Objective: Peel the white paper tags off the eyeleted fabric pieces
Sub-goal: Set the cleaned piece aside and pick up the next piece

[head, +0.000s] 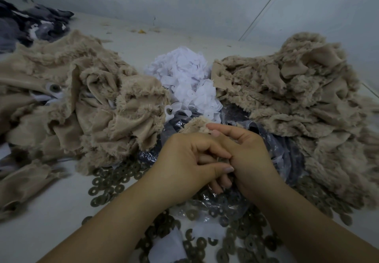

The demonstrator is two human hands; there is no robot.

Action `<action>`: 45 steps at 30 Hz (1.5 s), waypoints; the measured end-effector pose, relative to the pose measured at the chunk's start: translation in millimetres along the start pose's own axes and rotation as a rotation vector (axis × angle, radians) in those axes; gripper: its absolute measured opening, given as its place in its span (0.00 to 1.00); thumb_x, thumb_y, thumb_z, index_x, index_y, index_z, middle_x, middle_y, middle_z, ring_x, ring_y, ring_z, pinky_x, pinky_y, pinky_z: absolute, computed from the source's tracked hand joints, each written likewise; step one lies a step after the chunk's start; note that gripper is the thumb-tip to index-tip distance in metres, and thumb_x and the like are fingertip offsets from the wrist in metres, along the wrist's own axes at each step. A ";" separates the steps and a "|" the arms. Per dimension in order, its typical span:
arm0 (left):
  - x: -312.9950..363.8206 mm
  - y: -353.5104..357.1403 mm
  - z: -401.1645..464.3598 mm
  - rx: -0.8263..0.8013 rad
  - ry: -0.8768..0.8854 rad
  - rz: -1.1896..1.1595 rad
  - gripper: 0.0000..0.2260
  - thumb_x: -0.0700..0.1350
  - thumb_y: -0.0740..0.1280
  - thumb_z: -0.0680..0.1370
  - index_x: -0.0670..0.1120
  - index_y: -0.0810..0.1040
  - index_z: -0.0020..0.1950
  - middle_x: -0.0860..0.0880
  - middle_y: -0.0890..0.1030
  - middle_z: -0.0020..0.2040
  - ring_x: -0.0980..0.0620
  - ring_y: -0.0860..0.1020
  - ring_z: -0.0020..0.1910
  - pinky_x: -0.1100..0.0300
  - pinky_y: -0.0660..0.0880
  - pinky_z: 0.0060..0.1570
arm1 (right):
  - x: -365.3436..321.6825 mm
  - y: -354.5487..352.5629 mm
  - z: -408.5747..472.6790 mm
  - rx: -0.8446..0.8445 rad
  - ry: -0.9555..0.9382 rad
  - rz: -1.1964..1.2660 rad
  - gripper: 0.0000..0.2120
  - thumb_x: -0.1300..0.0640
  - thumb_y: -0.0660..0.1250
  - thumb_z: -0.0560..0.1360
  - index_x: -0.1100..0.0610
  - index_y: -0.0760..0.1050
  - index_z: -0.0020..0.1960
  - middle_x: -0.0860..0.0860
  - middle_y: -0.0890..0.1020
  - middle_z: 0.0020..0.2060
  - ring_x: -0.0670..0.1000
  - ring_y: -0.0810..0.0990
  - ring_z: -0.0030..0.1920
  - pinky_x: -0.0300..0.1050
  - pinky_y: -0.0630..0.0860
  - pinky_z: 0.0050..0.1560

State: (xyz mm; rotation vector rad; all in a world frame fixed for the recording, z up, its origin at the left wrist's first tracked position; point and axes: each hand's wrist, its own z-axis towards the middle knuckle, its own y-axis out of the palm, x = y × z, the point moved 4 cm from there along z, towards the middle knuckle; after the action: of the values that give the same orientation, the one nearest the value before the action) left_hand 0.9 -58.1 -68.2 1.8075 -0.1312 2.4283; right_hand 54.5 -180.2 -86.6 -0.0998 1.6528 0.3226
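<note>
Biggest first: the worktop (51, 205) carries two heaps of tan fur fabric, the left pile (86, 107) with tags showing beside its eyelets, the right pile (297, 107) looking done, I'd guess. Between them sits the mound of peeled white tags (188, 78), with loose round washers (114, 180) scattered near me. Now the small one: my left hand (190, 160) and right hand (246, 156) are pressed together, fingers curled round the fabric piece (196, 122), poking out beyond my knuckles. Its tag is hidden. Best approach, I reckon: pin the fur firmly, peel from an edge, slowly, so the paper doesn't tear.
</note>
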 end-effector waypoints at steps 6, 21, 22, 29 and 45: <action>5.5 -0.2 1.8 -0.020 -0.042 -0.051 0.05 0.33 0.74 0.70 0.36 0.79 0.42 0.36 0.81 0.29 0.40 0.80 0.25 0.53 0.80 0.27 | 1.1 -1.2 1.1 0.001 -0.015 -0.002 0.06 0.60 0.69 0.78 0.55 0.84 0.53 0.60 0.87 0.44 0.58 0.87 0.41 0.45 0.82 0.36; 6.7 -4.0 -1.9 -0.210 -0.182 -0.011 0.05 0.33 0.72 0.74 0.34 0.77 0.45 0.35 0.81 0.31 0.41 0.82 0.27 0.50 0.81 0.30 | 3.5 -1.3 2.1 0.038 -0.038 -0.056 0.08 0.60 0.69 0.79 0.52 0.86 0.50 0.65 0.85 0.47 0.63 0.86 0.48 0.58 0.84 0.50; 5.9 -4.6 -2.1 -0.230 -0.204 0.003 0.05 0.32 0.73 0.73 0.34 0.78 0.45 0.36 0.81 0.31 0.43 0.81 0.27 0.52 0.81 0.30 | 3.8 -1.4 2.6 0.047 -0.045 -0.074 0.08 0.60 0.69 0.79 0.51 0.86 0.50 0.66 0.85 0.46 0.64 0.85 0.47 0.61 0.83 0.52; 4.3 -14.1 -4.0 -0.306 -0.257 0.233 0.04 0.40 0.77 0.71 0.43 0.85 0.44 0.43 0.82 0.30 0.49 0.75 0.19 0.62 0.72 0.22 | 1.5 -1.4 3.6 0.058 -0.121 -0.164 0.09 0.59 0.70 0.77 0.47 0.86 0.48 0.37 0.86 0.49 0.35 0.82 0.54 0.37 0.75 0.57; -0.4 -23.7 2.0 -0.136 -0.272 -0.147 0.05 0.32 0.68 0.75 0.34 0.82 0.50 0.34 0.83 0.40 0.40 0.85 0.36 0.56 0.82 0.35 | 1.6 0.7 -0.3 0.076 -0.122 -0.192 0.08 0.60 0.71 0.77 0.49 0.86 0.49 0.49 0.87 0.50 0.49 0.85 0.55 0.51 0.81 0.59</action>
State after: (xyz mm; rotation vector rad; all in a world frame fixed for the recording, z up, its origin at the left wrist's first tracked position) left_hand 6.3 -34.9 -67.9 1.9982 -0.1743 2.0165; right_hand 53.9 -179.5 -88.1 -0.1773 1.5195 0.1174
